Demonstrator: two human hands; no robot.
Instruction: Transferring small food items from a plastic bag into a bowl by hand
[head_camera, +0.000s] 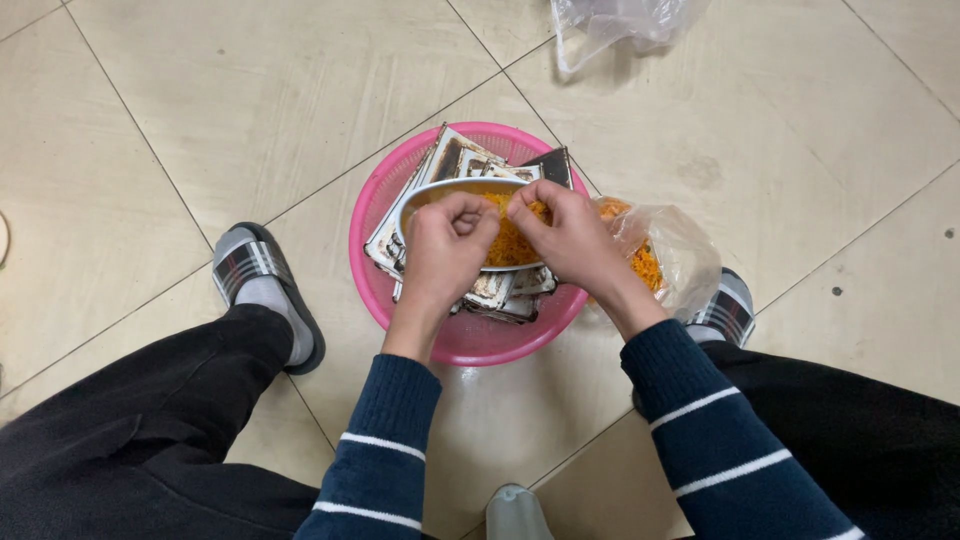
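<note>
Centre of frame: a shallow oval metal bowl (440, 192) heaped w/ orange shredded food (512, 240), resting on a stack of stained square trays (455, 160) inside a pink plastic basket (385, 195) on the tiled floor (250, 90). We see both hands over the bowl. Left hand (447, 245): fingers curled in, tips pressed together, apparently pinching a bit of the orange shreds, though the pinched item itself is too small to tell. Right hand (572, 235): fingertips drawn together in the shreds, pinching at them likewise. Just right of the basket, behind the right wrist, a clear plastic bag (680, 250) holds more of the same orange stuff. Judging from this: bowl is already well filled, bag is part full, so we'd say the sorting or shifting of shreds is mid-way. Outward: grey-striped slippers (255, 270) at left and right edges of basket, dark trousers, navy striped sleeves at bottom. Upper right: a second clear bag (610, 25), crumpled.
</note>
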